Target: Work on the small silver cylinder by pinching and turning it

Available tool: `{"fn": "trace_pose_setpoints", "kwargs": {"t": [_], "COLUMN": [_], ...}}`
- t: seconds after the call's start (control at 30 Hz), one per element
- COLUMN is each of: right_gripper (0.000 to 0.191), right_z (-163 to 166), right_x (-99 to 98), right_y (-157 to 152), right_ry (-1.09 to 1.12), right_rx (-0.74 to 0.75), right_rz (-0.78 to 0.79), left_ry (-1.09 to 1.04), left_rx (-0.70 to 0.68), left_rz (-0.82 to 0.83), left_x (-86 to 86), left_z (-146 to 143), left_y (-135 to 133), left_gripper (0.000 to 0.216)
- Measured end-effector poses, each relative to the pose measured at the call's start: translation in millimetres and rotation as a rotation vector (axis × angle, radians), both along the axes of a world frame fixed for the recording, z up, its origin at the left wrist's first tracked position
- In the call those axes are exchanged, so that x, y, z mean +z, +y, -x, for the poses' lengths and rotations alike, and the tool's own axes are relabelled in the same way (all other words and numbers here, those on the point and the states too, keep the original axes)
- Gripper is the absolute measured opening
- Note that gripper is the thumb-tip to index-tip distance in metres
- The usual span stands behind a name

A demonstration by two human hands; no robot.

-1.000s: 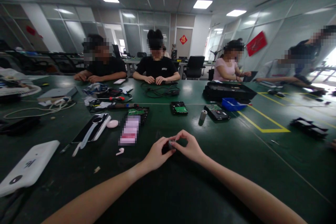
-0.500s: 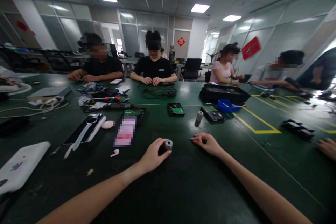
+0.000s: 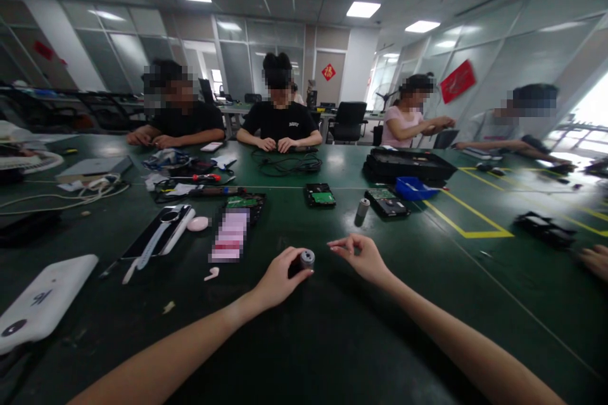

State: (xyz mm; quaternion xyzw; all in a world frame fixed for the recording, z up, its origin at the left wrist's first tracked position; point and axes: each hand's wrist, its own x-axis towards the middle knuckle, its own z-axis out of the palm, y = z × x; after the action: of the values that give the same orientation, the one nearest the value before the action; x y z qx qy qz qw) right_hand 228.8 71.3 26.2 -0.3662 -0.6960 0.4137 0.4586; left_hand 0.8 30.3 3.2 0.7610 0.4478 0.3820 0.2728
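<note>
My left hand (image 3: 279, 278) is closed around a small grey metal cylinder (image 3: 308, 258), thumb on the near side and fingers behind. The cylinder stands upright, its round top showing a dark hole in the middle. To the right, my right hand (image 3: 363, 257) hovers over the table with thumb and index finger pinched; anything between the tips is too small to make out. A gap separates that hand from the held cylinder. A second, similar cylinder (image 3: 363, 209) stands beyond my right hand, beside an opened hard drive (image 3: 387, 202).
Left of my hands lie a pink-screened phone (image 3: 230, 235), a pink earbud (image 3: 211, 274), a watch (image 3: 164, 221) and a white device (image 3: 45, 300). Another hard drive (image 3: 320, 195), a blue tray (image 3: 416, 188) and a black case (image 3: 408, 166) sit farther back. Several people sit around the table.
My right hand has moved left and slightly up, nearer the held cylinder. My left hand keeps its grip on the cylinder. The view has shifted slightly.
</note>
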Motion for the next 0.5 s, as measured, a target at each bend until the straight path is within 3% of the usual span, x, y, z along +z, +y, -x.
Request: {"fn": "trace_pose_setpoints", "kwargs": {"t": [0.2,0.37,0.5], "right_gripper": [0.036,0.034,0.034], "right_z": [50,56,55], "right_x": [9.6,2.6,1.6], "right_y": [-14,-11,-11], "right_ry": [0.072,-0.047,-0.049], "right_rx": [0.141,0.124,0.109], "right_rz": [-0.024,-0.119,-0.107], "left_ry": [-0.014,-0.031,-0.012], "left_rx": [0.002,-0.018,-0.009], "left_rz": [-0.017,-0.014,-0.020], "left_x": [-4.7,-6.5,-7.2], "left_z": [0,1,1], "left_y": [1,2,2], "left_gripper": [0.023,0.025,0.023]}}
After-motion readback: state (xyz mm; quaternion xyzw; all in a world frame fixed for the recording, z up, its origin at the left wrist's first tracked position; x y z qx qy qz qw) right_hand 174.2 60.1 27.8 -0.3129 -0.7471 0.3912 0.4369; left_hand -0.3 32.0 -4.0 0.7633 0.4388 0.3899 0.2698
